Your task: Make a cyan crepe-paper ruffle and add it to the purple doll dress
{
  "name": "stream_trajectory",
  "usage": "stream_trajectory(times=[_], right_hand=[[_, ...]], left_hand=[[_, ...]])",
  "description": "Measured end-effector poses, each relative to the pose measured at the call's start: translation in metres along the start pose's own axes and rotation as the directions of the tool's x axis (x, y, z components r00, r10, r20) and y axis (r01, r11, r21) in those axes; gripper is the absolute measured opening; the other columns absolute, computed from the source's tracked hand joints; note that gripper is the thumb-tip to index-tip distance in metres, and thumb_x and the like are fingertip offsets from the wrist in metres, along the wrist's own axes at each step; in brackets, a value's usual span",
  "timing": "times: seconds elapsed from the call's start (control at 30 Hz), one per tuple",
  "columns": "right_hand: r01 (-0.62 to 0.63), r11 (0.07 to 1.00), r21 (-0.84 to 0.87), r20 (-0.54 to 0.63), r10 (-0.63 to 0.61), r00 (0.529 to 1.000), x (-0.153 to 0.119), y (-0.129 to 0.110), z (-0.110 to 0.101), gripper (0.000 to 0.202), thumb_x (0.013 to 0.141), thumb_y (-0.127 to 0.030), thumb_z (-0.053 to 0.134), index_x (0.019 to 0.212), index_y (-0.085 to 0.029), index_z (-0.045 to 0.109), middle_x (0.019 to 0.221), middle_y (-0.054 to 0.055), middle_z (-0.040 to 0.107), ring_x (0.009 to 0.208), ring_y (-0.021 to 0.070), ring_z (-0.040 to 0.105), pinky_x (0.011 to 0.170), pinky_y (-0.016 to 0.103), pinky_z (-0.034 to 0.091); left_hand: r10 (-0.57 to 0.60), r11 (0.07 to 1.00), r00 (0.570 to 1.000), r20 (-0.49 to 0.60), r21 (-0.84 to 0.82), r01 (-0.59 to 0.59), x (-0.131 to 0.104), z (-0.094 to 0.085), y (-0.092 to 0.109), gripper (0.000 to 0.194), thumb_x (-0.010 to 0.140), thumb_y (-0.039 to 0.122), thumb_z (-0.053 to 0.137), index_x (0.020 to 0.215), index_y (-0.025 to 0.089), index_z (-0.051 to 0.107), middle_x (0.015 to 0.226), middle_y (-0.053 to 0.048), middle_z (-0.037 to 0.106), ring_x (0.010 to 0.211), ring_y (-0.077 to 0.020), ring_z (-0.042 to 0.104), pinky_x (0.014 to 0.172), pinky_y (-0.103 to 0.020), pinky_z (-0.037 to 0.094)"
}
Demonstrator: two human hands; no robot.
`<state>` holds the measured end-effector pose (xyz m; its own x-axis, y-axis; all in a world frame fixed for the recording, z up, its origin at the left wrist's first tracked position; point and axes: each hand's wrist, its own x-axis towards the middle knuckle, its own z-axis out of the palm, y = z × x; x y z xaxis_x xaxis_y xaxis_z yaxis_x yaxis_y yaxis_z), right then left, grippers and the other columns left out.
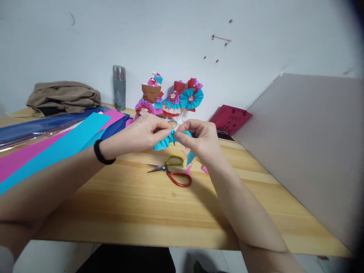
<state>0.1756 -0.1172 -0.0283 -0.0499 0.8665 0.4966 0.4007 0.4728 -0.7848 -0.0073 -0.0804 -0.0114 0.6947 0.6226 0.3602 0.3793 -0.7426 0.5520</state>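
Note:
Both my hands meet above the middle of the table, pinching one strip of blue crepe paper [162,144]. My left hand [145,131] grips its gathered part between thumb and fingers. With thumb and forefinger, my right hand [199,138] holds the strip close by, and a loose end hangs below that hand. The paper looks bunched into small folds between the fingertips. Below the hands lie scissors [165,167], blades apart, with one yellow and one red handle. Pink paper scraps [205,169] are beside them, partly behind my right hand.
Paper dress-like figures with rosettes [173,98] stand against the wall. Long coloured paper sheets [57,151] cover the left side. A flask [119,87] and a brown cloth [65,96] are behind them. At right are a dark pink bag [230,119] and a pale panel [307,151].

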Motion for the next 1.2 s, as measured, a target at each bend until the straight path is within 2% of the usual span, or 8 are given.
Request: stream_trajectory(times=[0.37, 0.57, 0.63, 0.73, 0.83, 0.9, 1.03, 1.2], right_hand=[[-0.080, 0.996, 0.046, -0.001, 0.080, 0.997, 0.002, -0.001, -0.002, 0.016, 0.063, -0.030, 0.072, 0.059, -0.018, 0.062, 0.053, -0.003, 0.057, 0.048, 0.0088, 0.044, 0.047, 0.024, 0.035], [-0.187, 0.979, 0.087, 0.061, 0.182, 0.981, 0.004, 0.005, -0.003, 0.024, 0.059, -0.031, 0.077, 0.059, -0.019, 0.057, 0.050, -0.004, 0.054, 0.045, 0.0076, 0.041, 0.044, 0.023, 0.031], [-0.200, 0.974, 0.103, 0.057, 0.195, 0.979, 0.006, 0.008, -0.003, 0.028, 0.057, -0.030, 0.080, 0.060, -0.019, 0.053, 0.050, -0.005, 0.053, 0.045, 0.0073, 0.040, 0.044, 0.023, 0.030], [-0.094, 0.991, 0.091, -0.021, 0.097, 0.995, 0.006, 0.010, -0.001, 0.029, 0.057, -0.025, 0.079, 0.067, -0.021, 0.052, 0.052, -0.008, 0.050, 0.047, 0.0073, 0.041, 0.047, 0.023, 0.031], [-0.022, 0.995, 0.095, 0.063, 0.016, 0.998, 0.005, 0.007, -0.001, 0.024, 0.064, -0.024, 0.075, 0.083, -0.020, 0.060, 0.056, -0.007, 0.053, 0.052, 0.0095, 0.047, 0.051, 0.024, 0.035], [-0.052, 0.993, 0.101, 0.140, 0.038, 0.989, 0.004, 0.007, -0.001, 0.020, 0.066, -0.028, 0.073, 0.081, -0.019, 0.064, 0.058, -0.005, 0.056, 0.053, 0.0102, 0.049, 0.052, 0.025, 0.037], [-0.191, 0.971, 0.143, 0.169, 0.166, 0.972, 0.006, 0.011, -0.004, 0.022, 0.064, -0.035, 0.075, 0.073, -0.018, 0.063, 0.052, -0.006, 0.052, 0.046, 0.0075, 0.042, 0.046, 0.022, 0.031], [-0.229, 0.955, 0.186, 0.163, 0.200, 0.966, 0.007, 0.014, -0.004, 0.023, 0.065, -0.037, 0.075, 0.072, -0.018, 0.063, 0.049, -0.007, 0.048, 0.044, 0.0065, 0.037, 0.043, 0.021, 0.027]], left_hand=[[0.182, 0.972, 0.981, -0.067, 0.165, -0.169, -0.004, 0.002, 0.002, 0.023, 0.091, 0.019, 0.048, 0.074, 0.015, 0.063, 0.074, -0.001, 0.062, 0.068, -0.0122, 0.051, 0.065, -0.024, 0.034], [0.260, 0.950, 0.965, -0.020, 0.184, -0.252, -0.003, 0.002, -0.002, 0.023, 0.092, 0.020, 0.046, 0.080, 0.016, 0.066, 0.077, -0.003, 0.062, 0.071, -0.0135, 0.052, 0.067, -0.025, 0.036], [0.263, 0.955, 0.965, 0.013, 0.141, -0.262, -0.002, 0.001, -0.005, 0.021, 0.091, 0.021, 0.048, 0.079, 0.016, 0.065, 0.076, -0.003, 0.061, 0.071, -0.0132, 0.052, 0.066, -0.024, 0.035], [0.223, 0.973, 0.973, 0.053, 0.042, -0.225, 0.001, -0.002, -0.011, 0.021, 0.089, 0.022, 0.049, 0.074, 0.015, 0.062, 0.072, -0.001, 0.059, 0.066, -0.0116, 0.049, 0.063, -0.022, 0.034], [0.178, 0.983, 0.979, 0.094, -0.068, -0.172, 0.003, -0.005, -0.017, 0.024, 0.089, 0.027, 0.050, 0.071, 0.014, 0.059, 0.068, 0.000, 0.055, 0.062, -0.0101, 0.046, 0.058, -0.022, 0.031], [0.160, 0.977, 0.976, 0.146, -0.167, -0.135, 0.004, -0.006, -0.020, 0.027, 0.088, 0.032, 0.053, 0.068, 0.014, 0.056, 0.062, 0.001, 0.049, 0.057, -0.0090, 0.042, 0.054, -0.021, 0.029], [0.099, 0.925, 0.966, 0.238, -0.380, -0.001, 0.005, -0.006, -0.025, 0.042, 0.090, 0.045, 0.056, 0.060, 0.017, 0.047, 0.053, 0.004, 0.038, 0.047, -0.0067, 0.032, 0.047, -0.023, 0.024], [0.064, 0.847, 0.979, 0.196, -0.530, 0.051, 0.005, -0.004, -0.027, 0.050, 0.090, 0.057, 0.055, 0.062, 0.016, 0.050, 0.051, 0.004, 0.037, 0.047, -0.0069, 0.032, 0.045, -0.024, 0.021]])
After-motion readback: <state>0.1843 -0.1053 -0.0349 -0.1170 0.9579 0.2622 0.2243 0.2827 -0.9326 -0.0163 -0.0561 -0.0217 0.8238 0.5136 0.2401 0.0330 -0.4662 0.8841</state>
